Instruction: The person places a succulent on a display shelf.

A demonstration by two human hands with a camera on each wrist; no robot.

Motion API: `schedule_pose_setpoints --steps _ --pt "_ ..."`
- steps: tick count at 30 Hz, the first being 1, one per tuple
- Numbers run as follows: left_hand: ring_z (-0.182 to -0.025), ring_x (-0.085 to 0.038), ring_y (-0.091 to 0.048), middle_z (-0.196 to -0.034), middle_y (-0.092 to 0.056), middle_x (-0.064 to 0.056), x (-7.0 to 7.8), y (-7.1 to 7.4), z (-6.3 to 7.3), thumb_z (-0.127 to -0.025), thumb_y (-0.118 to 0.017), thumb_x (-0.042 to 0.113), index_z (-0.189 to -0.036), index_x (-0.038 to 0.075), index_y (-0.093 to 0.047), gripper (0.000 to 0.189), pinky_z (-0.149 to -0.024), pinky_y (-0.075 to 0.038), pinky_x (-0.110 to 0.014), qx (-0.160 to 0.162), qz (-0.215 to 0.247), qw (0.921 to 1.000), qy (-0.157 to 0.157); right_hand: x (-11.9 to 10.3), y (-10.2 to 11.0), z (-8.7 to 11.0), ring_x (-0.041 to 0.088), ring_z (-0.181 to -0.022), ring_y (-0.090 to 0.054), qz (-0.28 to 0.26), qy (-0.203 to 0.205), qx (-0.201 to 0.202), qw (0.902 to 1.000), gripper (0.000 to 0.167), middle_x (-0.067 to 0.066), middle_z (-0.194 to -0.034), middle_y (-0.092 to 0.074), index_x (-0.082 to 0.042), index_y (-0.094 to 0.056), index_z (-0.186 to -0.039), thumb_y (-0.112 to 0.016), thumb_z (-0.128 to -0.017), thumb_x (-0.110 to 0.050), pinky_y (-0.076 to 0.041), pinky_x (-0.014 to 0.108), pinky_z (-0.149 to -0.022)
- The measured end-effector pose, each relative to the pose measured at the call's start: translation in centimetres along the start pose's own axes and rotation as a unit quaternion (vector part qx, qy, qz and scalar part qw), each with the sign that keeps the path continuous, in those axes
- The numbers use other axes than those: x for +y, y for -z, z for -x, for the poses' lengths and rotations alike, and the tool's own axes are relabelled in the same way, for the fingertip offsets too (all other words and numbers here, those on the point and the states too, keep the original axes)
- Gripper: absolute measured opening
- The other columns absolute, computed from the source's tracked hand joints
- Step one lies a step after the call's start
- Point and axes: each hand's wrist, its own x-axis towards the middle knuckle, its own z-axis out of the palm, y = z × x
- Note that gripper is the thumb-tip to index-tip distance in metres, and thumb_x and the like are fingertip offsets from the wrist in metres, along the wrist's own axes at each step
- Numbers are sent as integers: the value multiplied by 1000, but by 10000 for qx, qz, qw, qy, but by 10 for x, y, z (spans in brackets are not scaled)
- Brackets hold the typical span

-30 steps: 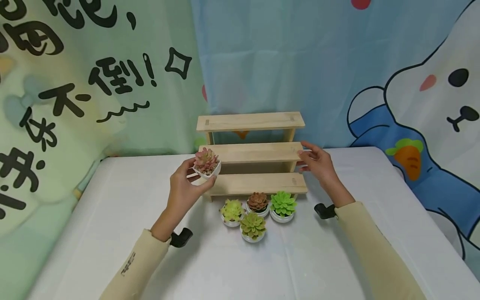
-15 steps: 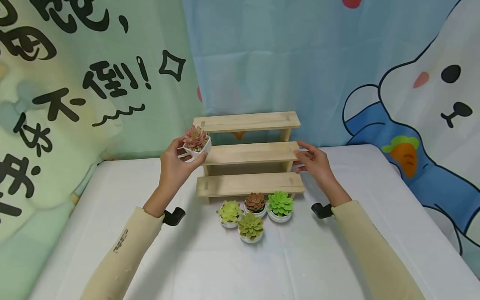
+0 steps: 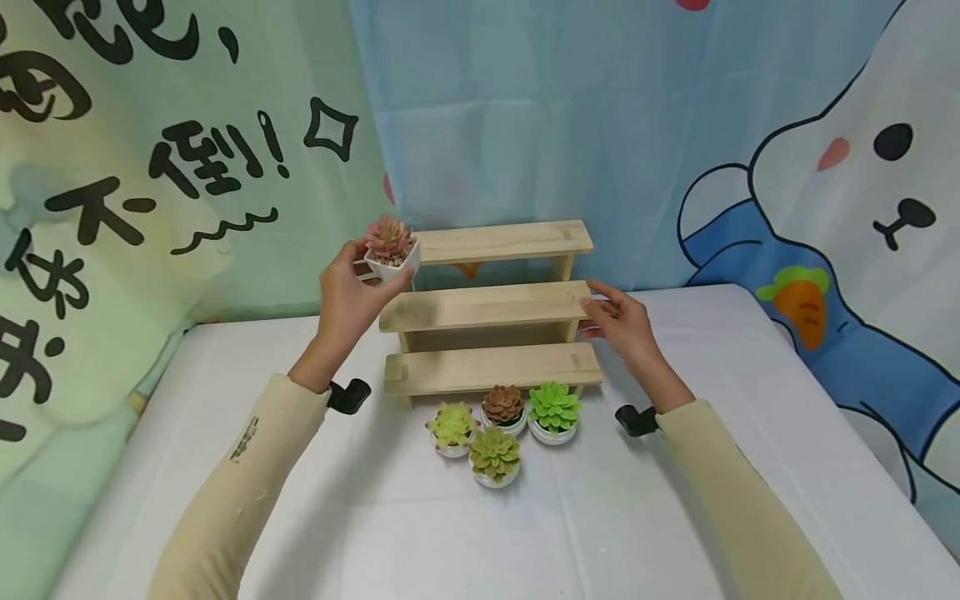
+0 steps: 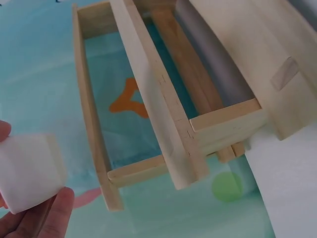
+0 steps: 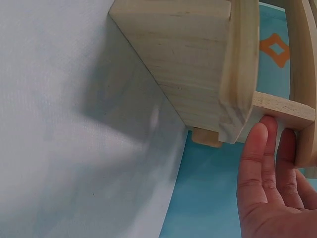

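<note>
Near the left end of the top shelf, my left hand [image 3: 348,287] grips a small white pot holding a pink succulent [image 3: 388,237]. The left wrist view shows the white pot [image 4: 32,171] between thumb and fingers, beside the wooden stand. My right hand [image 3: 622,325] touches the right end of the middle shelf of the three-tier wooden stand [image 3: 480,307]. Its fairly straight fingers [image 5: 252,163] lie against the side of the stand in the right wrist view. In front of the stand are a brown succulent [image 3: 503,405], a bright green one [image 3: 553,408] and two yellow-green succulents [image 3: 452,425], all in white pots.
The stand rests on a white-covered table [image 3: 420,533], close to its back edge. Behind it hangs a printed cloth [image 3: 525,108] with large writing on the left and a white cartoon animal on the right.
My left hand has raised the pink succulent from near the lower shelves to the level of the top shelf. My right hand stays at the stand. The view has shifted slightly.
</note>
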Motion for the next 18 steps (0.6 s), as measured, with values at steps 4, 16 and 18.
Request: schedule_pose_setpoints --steps 4,16,18 --pt "-103 -36 -62 -120 -60 -25 -1 -6 -10 -81 -78 14 -129 -10 -52 60 -85 -56 -43 9 -57 10000 55 0 0 0 14 -82 -68 -56 7 22 10000 55 6 -107 -62 -4 -37 -149 -54 -101 -26 -57 25 -76" --pt "-100 -34 -62 -118 -61 -24 -6 -12 -31 -82 -77 14 -127 -10 -53 55 -83 -56 -42 172 -90 9997 125 1 -1 1 -2 -73 -63 -199 9 22 9998 56 31 -127 -54 -5 -36 -150 -53 -102 -27 -56 21 -71" --pt "-101 -34 -61 -117 -61 -24 -7 -14 -34 -82 -76 14 -126 -10 -53 55 -83 -56 -42 177 -91 9997 156 2 -1 2 -1 -74 -63 -262 24 5 9997 56 28 -125 -55 -5 -36 -150 -53 -102 -26 -57 22 -72"
